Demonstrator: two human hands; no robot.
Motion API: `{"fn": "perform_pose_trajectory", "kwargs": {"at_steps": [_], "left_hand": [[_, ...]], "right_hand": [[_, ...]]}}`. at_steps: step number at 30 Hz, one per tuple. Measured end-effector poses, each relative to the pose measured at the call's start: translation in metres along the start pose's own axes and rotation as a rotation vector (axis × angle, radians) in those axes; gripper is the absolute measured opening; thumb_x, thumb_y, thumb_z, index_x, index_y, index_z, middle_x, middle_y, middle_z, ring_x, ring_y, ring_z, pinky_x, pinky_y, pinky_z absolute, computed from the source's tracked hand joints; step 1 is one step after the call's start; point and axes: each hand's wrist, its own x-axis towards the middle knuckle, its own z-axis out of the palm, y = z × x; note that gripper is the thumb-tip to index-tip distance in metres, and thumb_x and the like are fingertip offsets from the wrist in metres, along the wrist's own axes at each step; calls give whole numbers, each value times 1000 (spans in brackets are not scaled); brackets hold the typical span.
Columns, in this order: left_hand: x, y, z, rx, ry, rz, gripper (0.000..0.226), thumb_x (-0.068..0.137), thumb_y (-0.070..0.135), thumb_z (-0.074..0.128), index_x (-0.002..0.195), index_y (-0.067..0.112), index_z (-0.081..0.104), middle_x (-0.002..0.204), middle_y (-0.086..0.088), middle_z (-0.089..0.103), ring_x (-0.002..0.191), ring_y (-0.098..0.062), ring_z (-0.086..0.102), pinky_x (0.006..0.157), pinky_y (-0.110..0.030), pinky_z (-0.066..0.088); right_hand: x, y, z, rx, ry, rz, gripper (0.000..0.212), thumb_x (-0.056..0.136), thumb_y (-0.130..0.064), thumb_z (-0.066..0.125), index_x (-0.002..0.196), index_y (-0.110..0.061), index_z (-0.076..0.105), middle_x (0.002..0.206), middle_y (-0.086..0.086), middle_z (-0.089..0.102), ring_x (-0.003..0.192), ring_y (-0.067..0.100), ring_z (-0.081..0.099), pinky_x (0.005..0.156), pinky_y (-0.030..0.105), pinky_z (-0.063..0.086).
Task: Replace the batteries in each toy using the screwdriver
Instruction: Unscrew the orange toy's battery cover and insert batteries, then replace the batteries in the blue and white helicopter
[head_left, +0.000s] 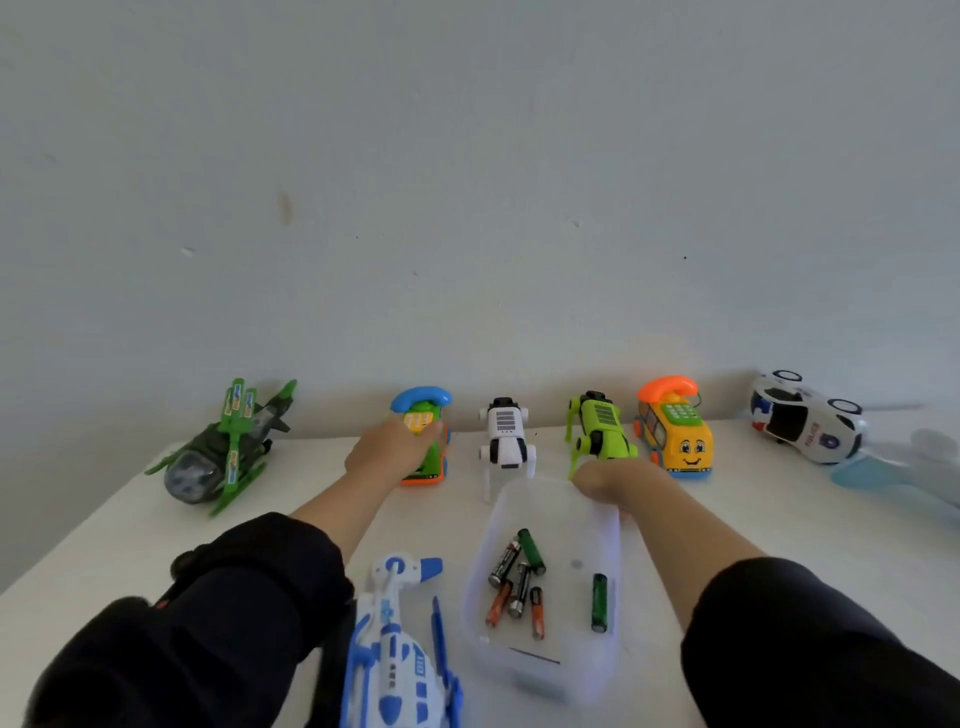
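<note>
Left hand (387, 446) covers the near face of the green phone toy (427, 441); its fingers are not visible. Right hand (605, 480) fingertips are hidden behind the far rim of the clear container (483, 597). Far right of the right hand, a pale blue object (904, 467) is blurred and cut off by the edge, unidentifiable. Near the left forearm, the blue-white helicopter (397, 660) is cut off below. Battery (599, 603) markings are illegible.

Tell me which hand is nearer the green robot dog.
Right. The right hand grips the clear tray's far rim just below the green robot dog; the left hand rests on the green phone bus, farther left.
</note>
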Motion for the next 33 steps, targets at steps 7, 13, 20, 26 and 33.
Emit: {"fn": "perform_pose_trajectory", "kwargs": {"at_steps": [7, 13, 20, 26, 33], "left_hand": [[-9, -17, -80, 190, 422, 140, 42, 95, 36, 43, 124, 8, 53, 124, -16, 51, 114, -36, 46, 87, -42, 41], [-25, -58, -131, -21, 295, 15, 23, 89, 23, 48, 101, 9, 62, 104, -12, 64, 94, -29, 58, 76, -34, 46], [-120, -20, -100, 333, -691, -99, 89, 79, 77, 36, 132, 6, 41, 113, -15, 58, 74, -27, 70, 58, -28, 55], [-145, -17, -70, 341, -796, -135, 97, 68, 67, 67, 138, 10, 32, 132, -21, 49, 85, -33, 70, 60, -32, 56], [-149, -22, -86, 209, -788, -208, 48, 76, 33, 76, 110, 2, 61, 93, -12, 67, 65, -23, 67, 50, -30, 55]], "right_hand": [[-1, -14, 10, -86, 32, 48, 49, 102, -23, 23, 145, 1, 16, 153, 14, 18, 140, 26, 19, 109, 28, 21], [-5, -27, 13, -262, 67, -49, 30, 100, -12, 27, 122, -8, 47, 135, 17, 44, 126, 31, 40, 102, 30, 31], [37, -4, 16, -65, 114, -45, 27, 93, -15, 39, 117, -4, 46, 125, 16, 42, 110, 28, 45, 99, 33, 36], [10, 4, 23, -13, 73, -103, 53, 102, -30, 26, 147, -1, 20, 154, 15, 19, 140, 29, 21, 114, 37, 20], [-11, 39, 13, 261, 57, -90, 65, 99, -50, 20, 137, -1, 40, 139, 18, 42, 118, 29, 44, 99, 36, 31]]}}
